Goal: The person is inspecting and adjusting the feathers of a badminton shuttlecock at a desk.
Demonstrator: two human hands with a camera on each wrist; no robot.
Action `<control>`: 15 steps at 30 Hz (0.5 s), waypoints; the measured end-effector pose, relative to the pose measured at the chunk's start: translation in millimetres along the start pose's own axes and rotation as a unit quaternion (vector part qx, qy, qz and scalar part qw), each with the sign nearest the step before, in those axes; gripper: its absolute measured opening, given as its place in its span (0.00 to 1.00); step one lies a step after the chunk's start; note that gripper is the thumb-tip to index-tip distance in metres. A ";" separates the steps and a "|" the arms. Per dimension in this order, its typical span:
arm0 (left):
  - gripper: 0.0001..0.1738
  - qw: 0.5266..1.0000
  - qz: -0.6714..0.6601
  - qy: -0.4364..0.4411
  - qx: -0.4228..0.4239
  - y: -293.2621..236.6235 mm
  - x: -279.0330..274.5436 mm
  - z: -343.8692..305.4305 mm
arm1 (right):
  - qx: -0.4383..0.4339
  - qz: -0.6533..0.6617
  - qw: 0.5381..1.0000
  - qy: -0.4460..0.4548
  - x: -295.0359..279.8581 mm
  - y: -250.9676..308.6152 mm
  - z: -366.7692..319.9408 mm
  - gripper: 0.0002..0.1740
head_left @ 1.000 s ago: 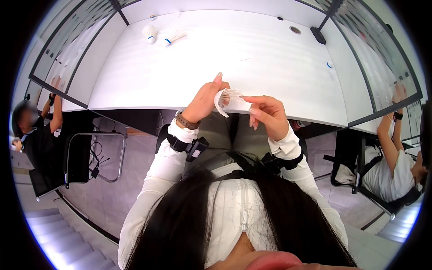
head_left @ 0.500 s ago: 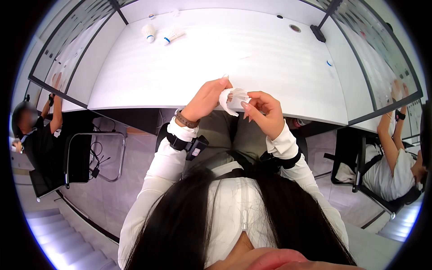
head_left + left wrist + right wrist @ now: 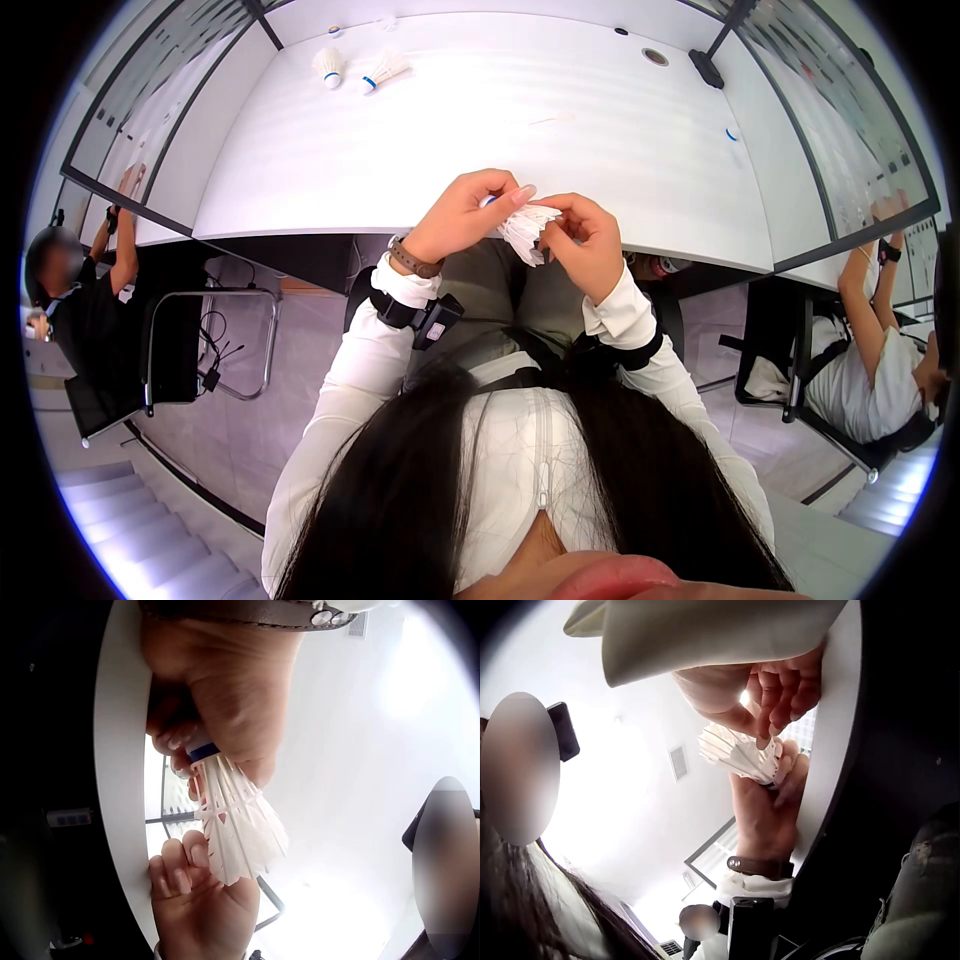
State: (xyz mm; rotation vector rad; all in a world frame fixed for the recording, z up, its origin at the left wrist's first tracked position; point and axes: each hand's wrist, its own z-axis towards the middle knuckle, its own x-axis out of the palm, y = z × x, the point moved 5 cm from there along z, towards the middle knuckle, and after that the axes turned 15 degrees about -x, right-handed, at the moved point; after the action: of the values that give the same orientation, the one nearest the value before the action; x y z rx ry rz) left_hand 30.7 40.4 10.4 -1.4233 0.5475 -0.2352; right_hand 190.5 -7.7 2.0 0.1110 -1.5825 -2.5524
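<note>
A white feather shuttlecock (image 3: 528, 236) is held just above the near edge of the desk. My left hand (image 3: 462, 216) grips it by the base, next to the blue band that shows in the left wrist view. Its feather skirt (image 3: 244, 840) points away from the left palm. At the feathers is my right hand (image 3: 592, 246), thumb and index finger pinching the skirt's edge while the other fingers curl. In the right wrist view, a right fingertip (image 3: 763, 741) overlaps the feathers.
Two more shuttlecocks, one upper left (image 3: 328, 68) and another beside it (image 3: 386, 72), lie on the white desk (image 3: 300, 180). A small blue piece (image 3: 731, 134) is at the right, a black device (image 3: 706, 70) at the back right. Glass-topped partitions flank the desk; people sit either side.
The shuttlecock has turned, its open end swinging from facing me toward the lower right. My left thumb now lies over its base, and the right hand has come in closer to the feathers.
</note>
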 end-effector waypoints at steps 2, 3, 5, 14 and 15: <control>0.19 1.000 0.000 0.002 -0.004 -0.8 0.2 -0.2 | 0.008 0.006 1.000 0.008 -1.4 0.3 0.8 0.11; 0.19 1.000 0.001 0.004 -0.006 -0.8 0.3 -0.3 | 0.012 0.009 1.000 0.012 -1.9 0.0 1.0 0.11; 0.19 1.000 -0.002 0.002 -0.005 -1.2 0.1 -0.5 | 0.016 0.019 1.000 0.009 -2.4 -0.5 1.0 0.10; 0.21 0.999 -0.035 -0.005 -0.024 6.7 0.5 0.1 | 0.024 0.031 0.999 -0.007 -3.0 4.7 1.0 0.10; 0.23 0.999 -0.040 -0.011 -0.022 7.7 0.2 0.2 | 0.032 0.038 0.999 -0.010 -3.4 6.2 1.3 0.10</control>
State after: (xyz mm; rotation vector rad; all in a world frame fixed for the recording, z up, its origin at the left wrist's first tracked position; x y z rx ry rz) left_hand 29.7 41.6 2.8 -1.4910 0.4810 -0.2728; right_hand 194.2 -8.7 8.1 0.0313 -1.6427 -2.4545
